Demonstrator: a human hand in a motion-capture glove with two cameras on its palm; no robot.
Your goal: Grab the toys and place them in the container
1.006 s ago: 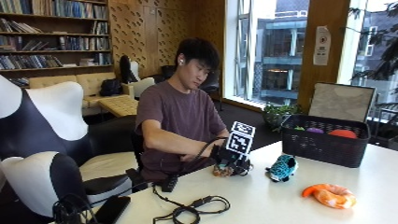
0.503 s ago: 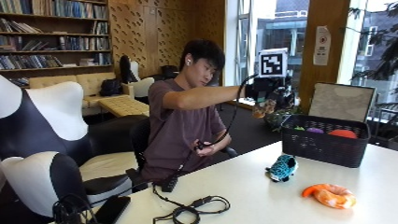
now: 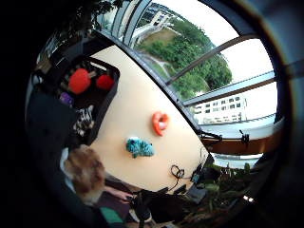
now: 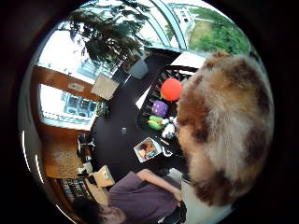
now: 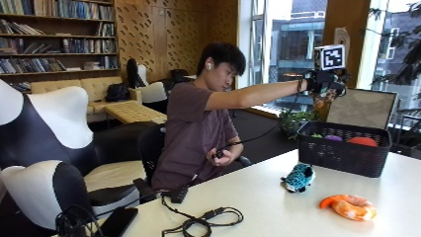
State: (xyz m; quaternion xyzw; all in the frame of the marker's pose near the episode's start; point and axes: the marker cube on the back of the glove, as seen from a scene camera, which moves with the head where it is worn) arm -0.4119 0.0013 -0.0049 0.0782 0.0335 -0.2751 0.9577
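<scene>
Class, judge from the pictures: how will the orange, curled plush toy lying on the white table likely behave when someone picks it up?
The orange curled plush toy looks soft and fuzzy, so it will probably flop and squash rather than stay stiff. It seems light for its size. Lying flat on the white table, it is unlikely to roll or tip.

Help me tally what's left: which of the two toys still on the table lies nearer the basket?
The blue plush toy: it sits just in front of the black basket, while the orange ring-shaped toy lies farther out on the table.
</scene>
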